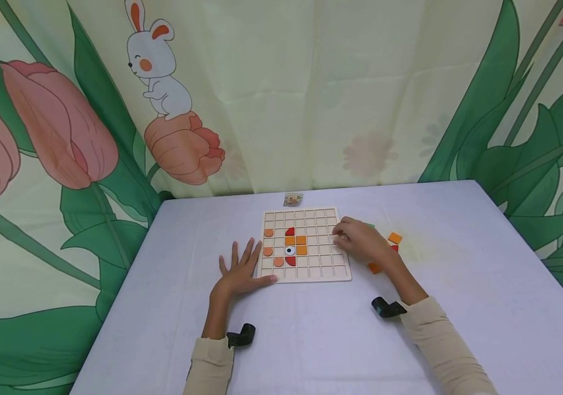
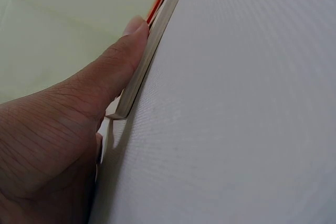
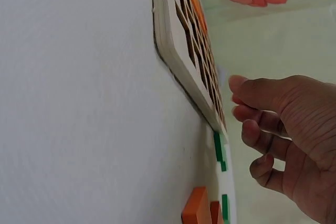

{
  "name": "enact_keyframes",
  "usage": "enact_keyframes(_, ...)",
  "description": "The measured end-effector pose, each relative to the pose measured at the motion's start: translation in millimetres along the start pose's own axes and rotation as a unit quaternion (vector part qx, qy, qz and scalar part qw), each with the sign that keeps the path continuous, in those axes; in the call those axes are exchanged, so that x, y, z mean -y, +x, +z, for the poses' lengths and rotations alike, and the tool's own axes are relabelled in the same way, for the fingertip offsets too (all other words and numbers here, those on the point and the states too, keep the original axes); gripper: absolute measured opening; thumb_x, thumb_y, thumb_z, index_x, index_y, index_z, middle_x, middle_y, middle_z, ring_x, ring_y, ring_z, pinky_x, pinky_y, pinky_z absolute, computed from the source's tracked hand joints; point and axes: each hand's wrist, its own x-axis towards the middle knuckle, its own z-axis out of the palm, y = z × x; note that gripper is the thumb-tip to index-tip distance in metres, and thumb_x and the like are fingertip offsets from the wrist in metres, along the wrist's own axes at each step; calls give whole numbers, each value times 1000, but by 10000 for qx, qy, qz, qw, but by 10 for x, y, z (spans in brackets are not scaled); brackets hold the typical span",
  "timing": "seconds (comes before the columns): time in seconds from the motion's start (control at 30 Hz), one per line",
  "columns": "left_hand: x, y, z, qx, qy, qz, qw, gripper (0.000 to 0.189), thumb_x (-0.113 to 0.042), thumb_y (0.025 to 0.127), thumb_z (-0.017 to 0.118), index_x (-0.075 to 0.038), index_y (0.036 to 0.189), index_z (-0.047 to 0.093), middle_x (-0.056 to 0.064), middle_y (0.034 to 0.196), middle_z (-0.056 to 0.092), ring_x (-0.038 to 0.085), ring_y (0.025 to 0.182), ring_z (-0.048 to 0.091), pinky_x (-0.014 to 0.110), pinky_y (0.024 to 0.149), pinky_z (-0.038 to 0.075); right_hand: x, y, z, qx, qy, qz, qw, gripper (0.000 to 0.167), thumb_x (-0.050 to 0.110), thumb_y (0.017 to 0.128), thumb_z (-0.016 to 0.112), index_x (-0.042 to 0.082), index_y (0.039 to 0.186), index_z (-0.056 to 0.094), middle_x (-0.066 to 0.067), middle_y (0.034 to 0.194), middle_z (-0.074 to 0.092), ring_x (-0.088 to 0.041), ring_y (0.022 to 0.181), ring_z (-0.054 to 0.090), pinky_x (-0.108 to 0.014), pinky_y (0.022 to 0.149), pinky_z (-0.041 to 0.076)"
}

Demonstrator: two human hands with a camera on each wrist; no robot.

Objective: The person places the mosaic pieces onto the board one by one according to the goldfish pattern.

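Observation:
A pale wooden grid board (image 1: 318, 271) lies flat on the table. Set in its left half are orange squares (image 1: 301, 250), salmon discs (image 1: 269, 232), red quarter-round pieces (image 1: 290, 232) and an eye piece (image 1: 290, 250). My left hand (image 1: 239, 274) is spread at the board's left side, its thumb (image 2: 123, 59) resting on the near edge. Over the board's right edge hovers my right hand (image 1: 362, 241), fingers bent and thumb tip close to the index fingertip (image 3: 239, 98). I cannot tell whether a small piece sits between those tips.
Loose pieces lie right of the board, partly behind my right hand: an orange square (image 1: 395, 238), a red piece (image 1: 394, 248), orange pieces (image 1: 375, 268) and green ones (image 3: 219, 150). A small patterned item (image 1: 293, 199) lies beyond the far edge. A printed curtain (image 1: 281, 109) hangs behind the table.

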Motion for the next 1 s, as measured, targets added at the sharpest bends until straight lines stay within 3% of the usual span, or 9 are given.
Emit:
enact_keyframes(0.53,13,10,24,-38,-13,19,10000,108,-73,76,63,-25,159,12,2,165,-1,38,146,-20,71,105,-12,-563,-297,-231,-171,-75,724,9972,23,16,92,69,0,107,69,-13,105,62,-23,82,55,-37,70,51)
enact_keyframes(1.0,11,7,19,-44,-27,44,10000,107,-72,77,63,-25,159,12,3,165,0,38,146,-20,71,105,-12,-916,-519,-305,-181,-25,1142,9933,31,20,92,69,-4,111,66,-20,109,58,-31,93,54,-49,81,50)
